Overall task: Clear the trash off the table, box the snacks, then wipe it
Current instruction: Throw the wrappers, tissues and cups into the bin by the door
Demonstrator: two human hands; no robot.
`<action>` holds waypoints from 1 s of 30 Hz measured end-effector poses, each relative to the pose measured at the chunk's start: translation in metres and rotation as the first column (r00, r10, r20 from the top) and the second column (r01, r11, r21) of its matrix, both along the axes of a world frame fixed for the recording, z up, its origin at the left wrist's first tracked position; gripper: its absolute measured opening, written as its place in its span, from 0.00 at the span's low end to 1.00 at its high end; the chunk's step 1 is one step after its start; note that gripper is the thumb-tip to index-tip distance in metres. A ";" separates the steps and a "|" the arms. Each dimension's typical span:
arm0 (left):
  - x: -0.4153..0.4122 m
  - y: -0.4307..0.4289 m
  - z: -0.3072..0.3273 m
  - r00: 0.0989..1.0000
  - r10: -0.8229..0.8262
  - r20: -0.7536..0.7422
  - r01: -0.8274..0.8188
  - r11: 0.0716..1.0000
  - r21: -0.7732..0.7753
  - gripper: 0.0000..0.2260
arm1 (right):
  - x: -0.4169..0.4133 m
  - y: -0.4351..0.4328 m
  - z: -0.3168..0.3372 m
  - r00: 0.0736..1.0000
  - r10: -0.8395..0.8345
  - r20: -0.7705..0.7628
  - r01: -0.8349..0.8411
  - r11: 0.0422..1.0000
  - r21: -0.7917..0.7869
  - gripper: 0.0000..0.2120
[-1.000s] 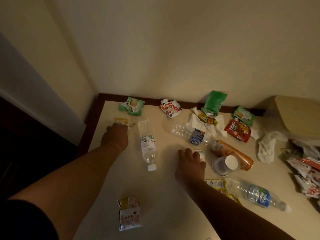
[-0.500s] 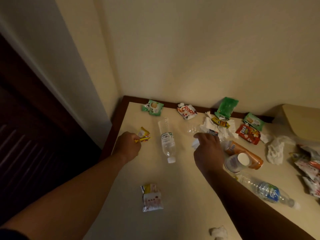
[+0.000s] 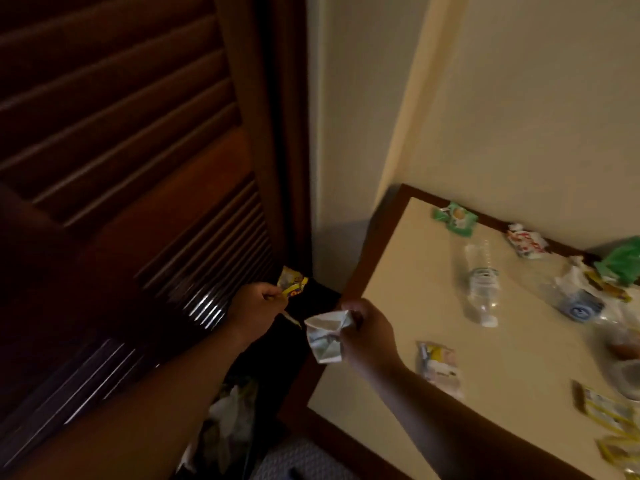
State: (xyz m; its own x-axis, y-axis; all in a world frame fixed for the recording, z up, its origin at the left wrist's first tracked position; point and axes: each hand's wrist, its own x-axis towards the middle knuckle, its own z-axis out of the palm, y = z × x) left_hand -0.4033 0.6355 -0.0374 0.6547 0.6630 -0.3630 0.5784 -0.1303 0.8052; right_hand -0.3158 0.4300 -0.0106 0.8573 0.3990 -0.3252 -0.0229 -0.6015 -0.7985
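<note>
Both hands swung left off the table (image 3: 408, 306): left hand (image 3: 258, 306) pinches a yellow wrapper (image 3: 292, 283), right hand (image 3: 367, 336) grips a crumpled white wrapper (image 3: 323, 337), apart, over the dark gap. Drop likely next; bottle (image 3: 482, 285) left on the table.

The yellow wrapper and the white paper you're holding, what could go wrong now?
1. The left hand pinches the yellow wrapper and the right hand grips the crumpled white paper over a dark, narrow gap beside the table; either might miss the trash pile below.
2. The clear bottle lies on its side, so a bump could roll it off.
</note>
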 end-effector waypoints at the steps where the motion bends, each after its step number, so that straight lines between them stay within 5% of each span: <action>1: -0.024 0.010 -0.006 0.998 0.045 -0.037 -0.045 0.999 -0.009 0.04 | -0.019 0.014 -0.009 0.998 0.057 -0.028 -0.058 0.998 -0.020 0.19; 5: -0.120 0.036 -0.036 0.968 0.183 -0.171 -0.195 0.979 -0.056 0.10 | -0.095 0.067 -0.050 0.961 0.226 -0.161 -0.239 0.968 -0.069 0.20; 7: -0.162 0.041 -0.057 0.945 0.221 -0.242 -0.245 0.967 -0.075 0.05 | -0.129 0.087 -0.070 0.934 0.278 -0.223 -0.304 0.948 -0.094 0.22; 13: -0.239 0.044 -0.135 0.907 0.128 -0.400 -0.207 0.965 -0.161 0.06 | -0.182 0.122 -0.116 0.878 0.397 -0.268 -0.448 0.879 -0.165 0.19; 15: -0.240 0.039 -0.132 0.917 0.093 -0.388 -0.195 0.953 -0.233 0.04 | -0.186 0.128 -0.127 0.857 0.459 -0.235 -0.509 0.827 -0.239 0.18; 18: -0.238 0.038 -0.145 0.926 0.038 -0.375 -0.146 0.953 -0.265 0.16 | -0.182 0.129 -0.128 0.841 0.500 -0.207 -0.541 0.787 -0.297 0.14; 22: -0.230 0.053 -0.179 0.946 0.058 -0.319 -0.138 0.962 -0.234 0.04 | -0.161 0.114 -0.097 0.854 0.487 -0.182 -0.517 0.831 -0.206 0.12; 30: -0.104 0.013 -0.067 0.972 -0.176 -0.158 0.179 0.984 0.004 0.09 | -0.072 0.022 -0.033 0.928 0.318 0.195 -0.284 0.941 -0.184 0.15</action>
